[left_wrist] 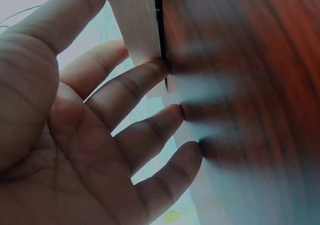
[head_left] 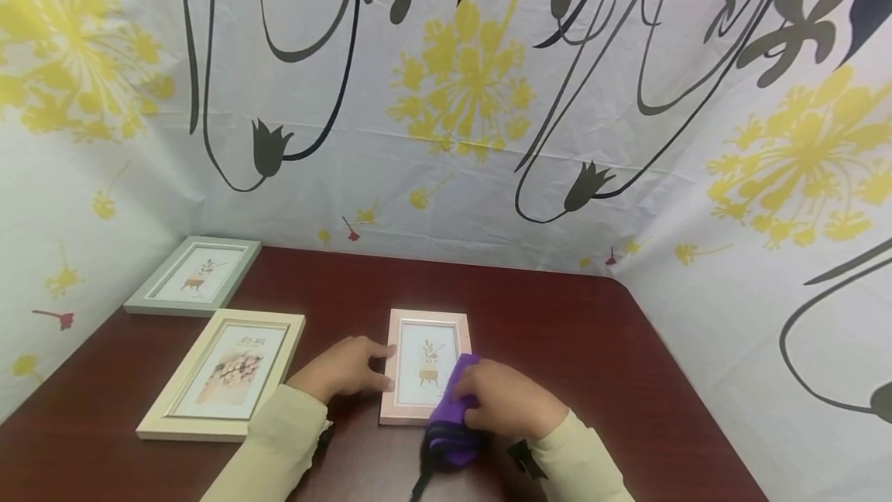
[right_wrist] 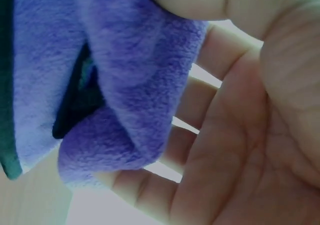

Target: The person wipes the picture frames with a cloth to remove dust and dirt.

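A pink photo frame (head_left: 408,414) lies face up on the table, showing a plant print. At its left edge is my left hand (head_left: 348,366), the thumb and fingertips touching the side without wrapping round it. In the left wrist view the fingers (left_wrist: 135,85) are fairly straight, and some tips meet the tabletop. My right hand (head_left: 512,401) grips a folded purple cloth (head_left: 456,401) with dark edging over the frame's lower right part. The right wrist view shows the plush cloth (right_wrist: 135,85) pinched between thumb and fingers. The cloth hides that frame corner.
A cream photo frame (head_left: 188,428) lies left of my left hand. Behind it, a grey-green photo frame (head_left: 170,306) sits near the far left corner. The dark red table (head_left: 557,324) is bordered by a patterned fabric sheet (head_left: 334,200) at the back and sides.
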`<state>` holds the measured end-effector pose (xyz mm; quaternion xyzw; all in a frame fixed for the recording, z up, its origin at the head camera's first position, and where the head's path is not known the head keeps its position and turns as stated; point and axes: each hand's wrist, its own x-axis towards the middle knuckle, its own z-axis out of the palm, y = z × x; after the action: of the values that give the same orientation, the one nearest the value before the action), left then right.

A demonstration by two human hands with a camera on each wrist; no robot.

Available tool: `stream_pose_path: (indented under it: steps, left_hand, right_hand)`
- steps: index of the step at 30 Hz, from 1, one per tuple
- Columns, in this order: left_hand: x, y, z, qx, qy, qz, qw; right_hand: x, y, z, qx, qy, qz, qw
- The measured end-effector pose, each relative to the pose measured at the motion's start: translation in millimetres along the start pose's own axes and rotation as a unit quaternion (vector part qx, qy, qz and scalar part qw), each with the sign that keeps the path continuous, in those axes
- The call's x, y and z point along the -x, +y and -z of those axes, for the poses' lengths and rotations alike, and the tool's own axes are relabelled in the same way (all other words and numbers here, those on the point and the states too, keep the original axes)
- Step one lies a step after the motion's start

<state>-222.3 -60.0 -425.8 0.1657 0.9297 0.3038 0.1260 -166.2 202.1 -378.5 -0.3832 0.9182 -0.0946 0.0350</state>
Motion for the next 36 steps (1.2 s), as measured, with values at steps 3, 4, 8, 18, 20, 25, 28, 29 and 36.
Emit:
stream_pose_path:
  steps: [3,4,8,18,20,25,28,29,36]
  left_hand:
    - [0.3,0.0,0.4,0.003,0.000,-0.005,1.0000]
    - [0.5,-0.1,0.4,0.004,0.001,-0.007,1.0000]
    - [1.0,-0.9,0.7,0.006,0.004,-0.015,0.9999]
    - [0.6,-0.8,1.4,0.001,0.003,-0.010,0.9999]
    - [0.6,-0.1,1.3,0.002,0.002,-0.010,0.9999]
    - [0.6,1.2,1.3,0.005,0.000,-0.005,1.0000]
    - [1.0,1.7,2.0,0.005,0.000,-0.006,1.0000]
    - [1.1,1.7,2.2,0.005,-0.001,-0.007,1.0000]
    - [2.1,1.1,2.6,0.006,-0.004,-0.010,0.9999]
  right_hand:
    - [-3.6,-1.7,-1.9,-0.007,0.002,0.011,0.9999]
    - [-5.3,-3.3,-3.0,-0.012,0.002,0.013,0.9998]
    - [-12.6,-12.6,-9.3,-0.012,0.010,0.022,0.9996]
    - [-16.2,-23.7,-19.6,0.047,0.037,0.018,0.9981]
    - [-13.9,-21.1,-15.3,0.034,0.025,0.008,0.9991]
    - [-4.2,-9.1,-0.7,0.006,0.018,-0.012,0.9997]
    - [0.3,-0.7,5.6,-0.022,0.037,-0.022,0.9988]
    - [0.9,1.2,7.0,-0.031,0.047,-0.025,0.9981]
    - [-4.7,0.3,5.9,-0.033,0.108,0.018,0.9934]
